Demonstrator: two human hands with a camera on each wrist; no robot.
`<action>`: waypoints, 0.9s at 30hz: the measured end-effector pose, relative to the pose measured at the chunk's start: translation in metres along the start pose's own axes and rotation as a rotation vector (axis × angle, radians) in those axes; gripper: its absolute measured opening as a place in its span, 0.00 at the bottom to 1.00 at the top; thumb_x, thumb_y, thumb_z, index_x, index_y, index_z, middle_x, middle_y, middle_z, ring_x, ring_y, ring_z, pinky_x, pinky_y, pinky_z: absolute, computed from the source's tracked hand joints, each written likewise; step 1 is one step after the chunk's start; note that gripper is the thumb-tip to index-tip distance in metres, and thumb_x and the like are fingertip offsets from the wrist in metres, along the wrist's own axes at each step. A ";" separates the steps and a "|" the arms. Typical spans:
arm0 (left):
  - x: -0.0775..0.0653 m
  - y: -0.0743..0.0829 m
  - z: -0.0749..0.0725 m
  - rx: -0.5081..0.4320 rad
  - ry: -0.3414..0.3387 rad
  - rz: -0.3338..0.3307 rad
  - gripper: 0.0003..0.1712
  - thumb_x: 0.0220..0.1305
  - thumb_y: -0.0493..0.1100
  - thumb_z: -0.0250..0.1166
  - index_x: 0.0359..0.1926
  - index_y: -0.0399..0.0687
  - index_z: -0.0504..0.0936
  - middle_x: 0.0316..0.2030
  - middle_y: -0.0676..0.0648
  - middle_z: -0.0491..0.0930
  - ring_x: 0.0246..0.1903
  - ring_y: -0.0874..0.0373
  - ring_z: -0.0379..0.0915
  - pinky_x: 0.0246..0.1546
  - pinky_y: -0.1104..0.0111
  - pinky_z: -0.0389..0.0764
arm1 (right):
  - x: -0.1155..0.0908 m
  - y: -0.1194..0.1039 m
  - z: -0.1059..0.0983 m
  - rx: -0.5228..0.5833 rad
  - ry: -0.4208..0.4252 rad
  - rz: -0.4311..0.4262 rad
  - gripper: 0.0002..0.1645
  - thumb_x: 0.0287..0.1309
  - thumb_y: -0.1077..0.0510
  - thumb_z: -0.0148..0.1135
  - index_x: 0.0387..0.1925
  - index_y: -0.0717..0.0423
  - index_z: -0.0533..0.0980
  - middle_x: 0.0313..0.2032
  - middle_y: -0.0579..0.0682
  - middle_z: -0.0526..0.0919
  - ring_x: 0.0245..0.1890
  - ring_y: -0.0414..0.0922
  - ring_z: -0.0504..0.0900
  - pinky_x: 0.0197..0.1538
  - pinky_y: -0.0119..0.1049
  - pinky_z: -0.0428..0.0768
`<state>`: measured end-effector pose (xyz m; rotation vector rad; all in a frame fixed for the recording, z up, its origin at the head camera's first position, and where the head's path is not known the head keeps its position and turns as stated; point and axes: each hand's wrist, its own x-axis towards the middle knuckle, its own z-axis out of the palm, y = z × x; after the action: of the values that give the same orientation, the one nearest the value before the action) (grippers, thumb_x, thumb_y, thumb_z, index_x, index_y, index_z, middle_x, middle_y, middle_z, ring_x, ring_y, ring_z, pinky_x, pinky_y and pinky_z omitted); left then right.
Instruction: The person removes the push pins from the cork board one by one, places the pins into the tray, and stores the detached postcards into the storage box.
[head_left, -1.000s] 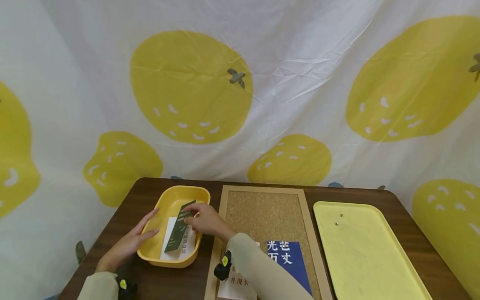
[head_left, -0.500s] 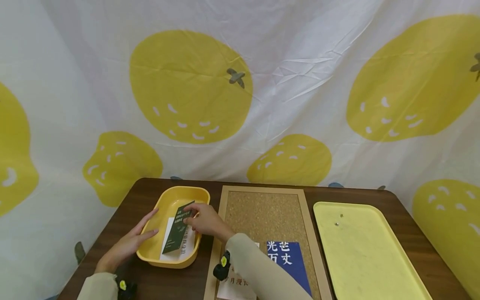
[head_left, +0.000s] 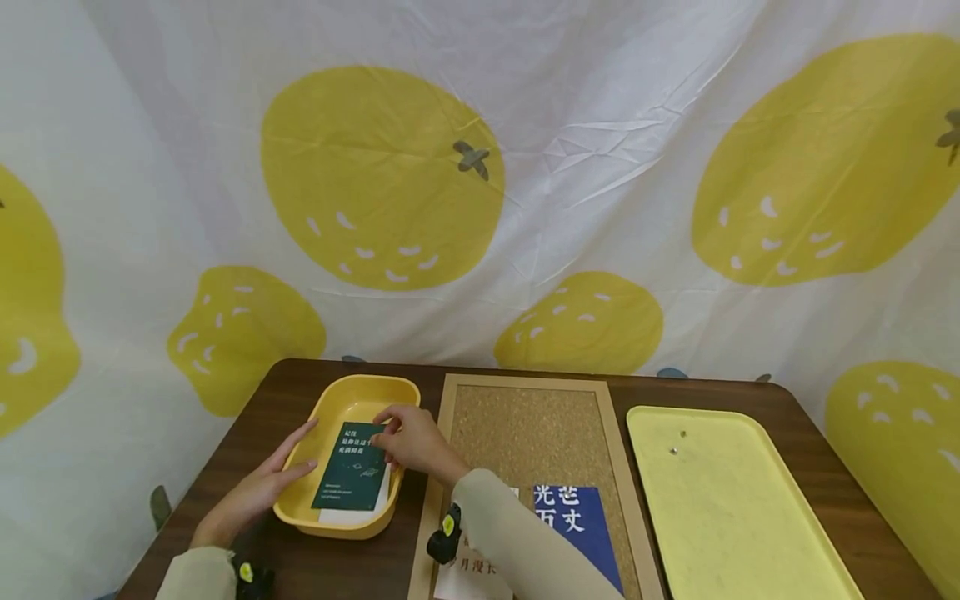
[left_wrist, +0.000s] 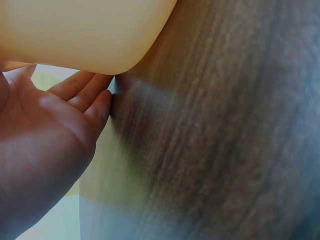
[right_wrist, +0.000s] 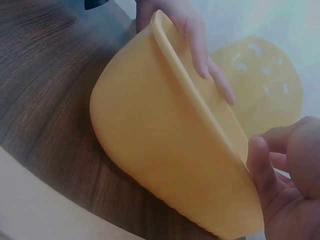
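Note:
A yellow plastic bin [head_left: 296, 492] stands at the left of the table. In the head view, my left hand [head_left: 258, 487] rests at its left rim, fingers fairly straight; the left wrist view shows several fingers along the outer wall. Over the bin, my right hand [head_left: 416, 442] pinches the upper right corner of a dark green card [head_left: 348, 471] printed with white Chinese characters. Beneath the green card a white card [head_left: 348, 516] shows at the lower edge. In the right wrist view, the bin wall hides both cards, and my right hand [right_wrist: 292, 180] has thumb and forefinger brought together.
A wood-framed corkboard [head_left: 525, 425] lies right of the bin, bearing a blue card [head_left: 588, 533] and a pale card [head_left: 472, 579] partly behind the right sleeve. Farther right, a yellow tray [head_left: 735, 500] holds small pins [head_left: 673, 451]. A lemon-print cloth [head_left: 525, 208] hangs behind.
The green card has turned from a steep tilt to facing up, covering more of the white card. My right hand shifted only slightly; my left hand stayed at the rim.

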<state>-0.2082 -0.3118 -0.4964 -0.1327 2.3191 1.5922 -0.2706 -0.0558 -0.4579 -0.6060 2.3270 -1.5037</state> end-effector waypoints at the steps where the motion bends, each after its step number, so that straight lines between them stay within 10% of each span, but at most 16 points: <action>1: 0.000 0.000 0.000 0.002 0.000 -0.001 0.44 0.73 0.52 0.56 0.79 0.64 0.40 0.78 0.39 0.28 0.75 0.35 0.30 0.71 0.37 0.46 | 0.000 0.000 0.000 0.002 0.000 0.000 0.14 0.62 0.59 0.67 0.49 0.55 0.79 0.26 0.46 0.78 0.15 0.40 0.76 0.20 0.29 0.78; 11: -0.001 0.003 0.001 0.021 0.000 0.000 0.44 0.74 0.51 0.55 0.79 0.63 0.39 0.78 0.38 0.28 0.75 0.34 0.30 0.71 0.37 0.44 | -0.003 0.000 -0.006 0.022 0.005 -0.045 0.14 0.63 0.58 0.66 0.50 0.55 0.80 0.27 0.47 0.79 0.17 0.47 0.80 0.27 0.44 0.84; 27: 0.003 0.003 0.001 0.038 0.014 -0.039 0.46 0.72 0.55 0.56 0.79 0.64 0.38 0.78 0.37 0.28 0.74 0.32 0.31 0.69 0.34 0.40 | -0.014 0.012 -0.032 0.055 0.012 -0.099 0.13 0.64 0.59 0.64 0.49 0.58 0.80 0.30 0.62 0.81 0.15 0.40 0.72 0.22 0.38 0.79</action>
<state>-0.2112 -0.3093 -0.4946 -0.1793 2.3414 1.5326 -0.2754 -0.0189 -0.4556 -0.7090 2.2865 -1.6136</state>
